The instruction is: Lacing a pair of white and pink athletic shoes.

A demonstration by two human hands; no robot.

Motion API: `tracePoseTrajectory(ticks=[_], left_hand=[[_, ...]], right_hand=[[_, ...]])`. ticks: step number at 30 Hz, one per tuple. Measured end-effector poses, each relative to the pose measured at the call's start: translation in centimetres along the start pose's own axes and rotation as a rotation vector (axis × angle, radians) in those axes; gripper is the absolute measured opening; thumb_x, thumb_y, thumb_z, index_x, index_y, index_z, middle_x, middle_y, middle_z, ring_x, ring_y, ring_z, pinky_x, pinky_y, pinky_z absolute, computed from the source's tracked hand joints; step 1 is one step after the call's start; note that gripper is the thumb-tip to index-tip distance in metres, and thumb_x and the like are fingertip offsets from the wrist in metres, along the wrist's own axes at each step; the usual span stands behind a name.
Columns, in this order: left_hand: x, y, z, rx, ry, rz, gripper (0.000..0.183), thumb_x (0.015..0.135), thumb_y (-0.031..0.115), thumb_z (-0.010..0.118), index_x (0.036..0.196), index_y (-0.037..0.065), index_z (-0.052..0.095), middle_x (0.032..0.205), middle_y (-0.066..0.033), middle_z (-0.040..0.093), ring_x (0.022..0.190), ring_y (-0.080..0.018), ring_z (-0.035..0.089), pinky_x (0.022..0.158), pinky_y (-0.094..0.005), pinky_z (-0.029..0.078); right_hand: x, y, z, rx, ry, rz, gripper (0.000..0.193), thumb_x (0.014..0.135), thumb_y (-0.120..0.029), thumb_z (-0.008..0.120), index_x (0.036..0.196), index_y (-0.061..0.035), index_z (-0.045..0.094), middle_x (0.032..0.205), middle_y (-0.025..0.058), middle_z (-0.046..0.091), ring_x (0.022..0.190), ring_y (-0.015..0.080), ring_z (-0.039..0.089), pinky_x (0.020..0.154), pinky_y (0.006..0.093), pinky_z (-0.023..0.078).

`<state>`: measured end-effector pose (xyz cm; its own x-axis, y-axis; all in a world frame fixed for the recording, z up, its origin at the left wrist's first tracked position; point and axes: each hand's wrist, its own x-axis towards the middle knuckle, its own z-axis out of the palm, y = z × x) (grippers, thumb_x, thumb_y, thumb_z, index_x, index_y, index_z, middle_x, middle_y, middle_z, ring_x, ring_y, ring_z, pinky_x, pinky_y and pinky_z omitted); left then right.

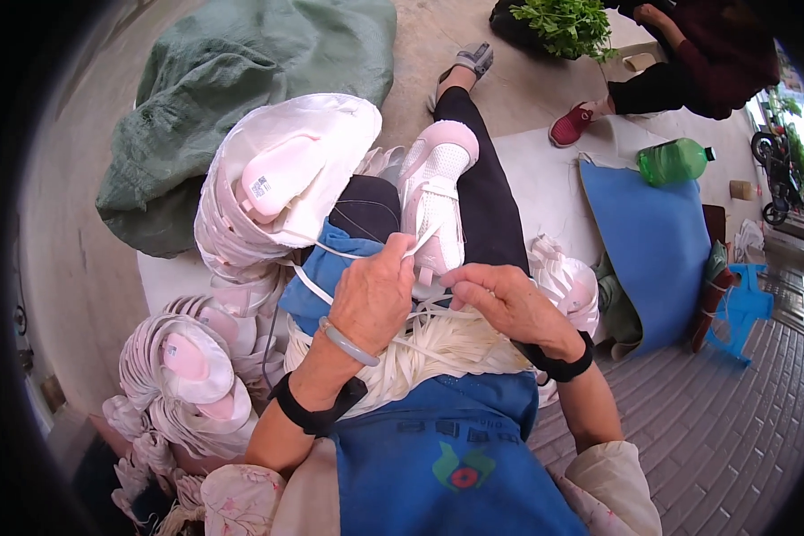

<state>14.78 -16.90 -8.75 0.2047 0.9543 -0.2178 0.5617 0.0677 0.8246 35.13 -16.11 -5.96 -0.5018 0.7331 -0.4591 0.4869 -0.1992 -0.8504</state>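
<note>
A white and pink sneaker upper (433,201) lies on my lap with its toe pointing away from me. My left hand (375,290) is closed in a pinch on a white shoelace (422,239) beside the shoe's opening. Close to the shoe's heel, my right hand (514,308) has its thumb and forefinger pressed together; what lies between them is too small to make out. Below both hands, a thick bundle of loose cream laces (447,353) rests across my lap on a blue apron (438,447).
Nested shoe uppers (286,174) lean at my left, with further stacks (188,362) lower down and one at my right (572,290). A green sack (250,80) stands behind. At right are a blue board (643,250), a green bottle (674,163), a blue stool (740,308) and a seated person (724,62).
</note>
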Motion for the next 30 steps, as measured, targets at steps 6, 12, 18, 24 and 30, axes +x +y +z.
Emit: tracePoseTrajectory(ticks=[6,12,18,24,30], left_hand=[[0.0,1.0,0.4,0.106,-0.063,0.03,0.018,0.089,0.009,0.056,0.106,0.005,0.055,0.07,-0.0251,0.058,0.069,-0.0424,0.059,0.055,-0.0467,0.043],[0.9,2.1,0.0,-0.336,-0.269,-0.079,0.022,0.094,0.02,0.051,0.089,0.001,0.059,0.067,-0.0163,0.06,0.06,-0.0257,0.059,0.057,-0.036,0.045],[1.1,3.9,-0.5,-0.591,-0.509,-0.256,0.032,0.098,0.026,0.046,0.084,0.0,0.059,0.073,-0.0018,0.06,0.064,-0.0062,0.048,0.06,-0.0232,0.041],[0.0,-3.4,-8.2,-1.299,-0.115,-0.176,0.03,0.099,0.023,0.044,0.078,0.003,0.055,0.114,-0.0164,0.059,0.111,-0.0263,0.055,0.098,-0.0399,0.044],[-3.4,-8.8,-15.2,-1.675,0.214,-0.05,0.025,0.098,0.018,0.046,0.081,0.003,0.058,0.127,-0.0189,0.053,0.132,-0.0346,0.035,0.114,-0.0515,0.021]], right_hand=[[1.0,1.3,1.1,0.045,0.077,-0.017,0.031,0.09,-0.007,0.045,0.118,0.0029,0.053,0.07,0.0168,0.063,0.067,0.0282,0.065,0.066,0.0361,0.051],[1.9,1.2,1.6,0.059,0.167,0.004,0.047,0.086,-0.008,0.048,0.132,-0.0003,0.04,0.075,0.0221,0.063,0.07,0.0381,0.064,0.068,0.0418,0.05],[3.3,3.2,1.7,-0.245,0.27,-0.366,0.022,0.08,-0.011,0.059,0.1,-0.0026,0.062,0.08,0.0201,0.06,0.078,0.0377,0.061,0.068,0.0433,0.049],[0.0,5.1,-4.2,0.222,0.557,-0.106,0.026,0.09,-0.022,0.055,0.086,0.0015,0.064,0.083,0.0113,0.063,0.079,0.0235,0.062,0.073,0.0319,0.049],[-2.5,10.6,-8.7,1.436,0.811,-0.292,0.027,0.099,-0.026,0.042,0.083,-0.0073,0.053,0.073,0.0062,0.055,0.08,0.0216,0.055,0.086,0.0407,0.046]])
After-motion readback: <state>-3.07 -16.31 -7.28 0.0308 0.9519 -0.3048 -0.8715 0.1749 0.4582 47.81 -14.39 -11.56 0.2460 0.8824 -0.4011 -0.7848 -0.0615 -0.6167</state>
